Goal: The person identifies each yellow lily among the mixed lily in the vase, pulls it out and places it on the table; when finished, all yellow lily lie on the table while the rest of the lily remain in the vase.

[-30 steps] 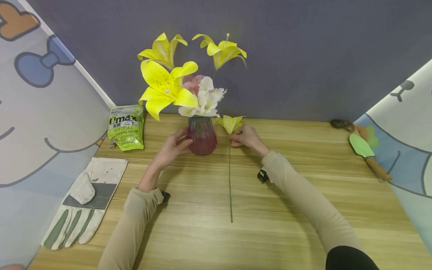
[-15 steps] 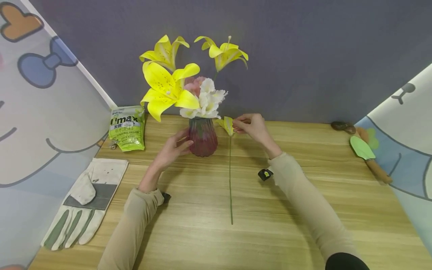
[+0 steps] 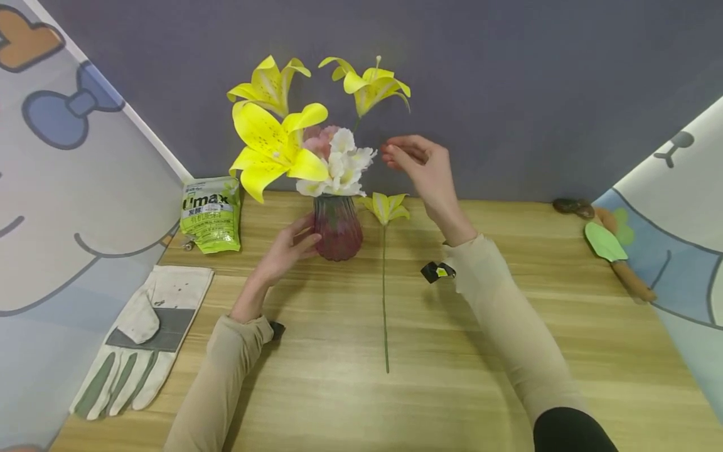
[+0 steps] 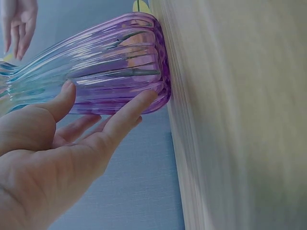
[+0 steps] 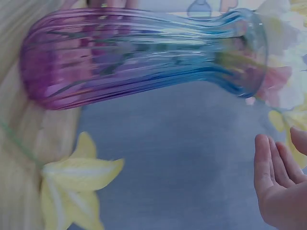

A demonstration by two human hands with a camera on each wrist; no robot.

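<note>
A ribbed glass vase (image 3: 337, 235), purple at the base and blue toward the neck, stands upright with yellow lilies (image 3: 277, 147), white flowers (image 3: 346, 164) and a pink flower (image 3: 319, 140) in it. My left hand (image 3: 282, 252) rests at the vase's left side. In the left wrist view, its thumb and nearly straight index fingertip overlap the glass. My right hand (image 3: 423, 169) is raised in the air right of the white flowers, fingers loosely bent and holding nothing. Below it, a single yellow lily (image 3: 385, 208) lies on the table, its long green stem pointing toward me.
A green and white Umax bag (image 3: 211, 213) stands at the back left. Near the left edge lies a work glove (image 3: 147, 339). A small trowel (image 3: 605, 242) with a green blade and a dark stone-like object (image 3: 573, 208) are at the far right. A grey wall (image 3: 508, 94) rises behind.
My right hand has let go of the lily's bloom and moved up and away from it. The lily stays on the table. My left hand has kept its place at the vase.
</note>
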